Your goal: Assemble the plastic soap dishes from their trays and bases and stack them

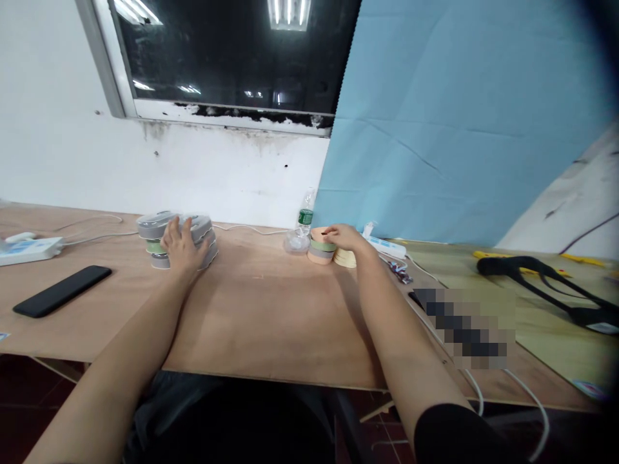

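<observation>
So the left grip [182, 248] is pressing wide open against a stack of gray round containers [155, 227], while the right grip [344, 237] is resting on a peach-green stack [320, 252], closure unclear.

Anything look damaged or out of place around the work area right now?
The white window sill is blackened and peeling along its length, with dark stains on the wall below it. On the right of the plywood table, a pixelated block hides whatever lies there.
</observation>
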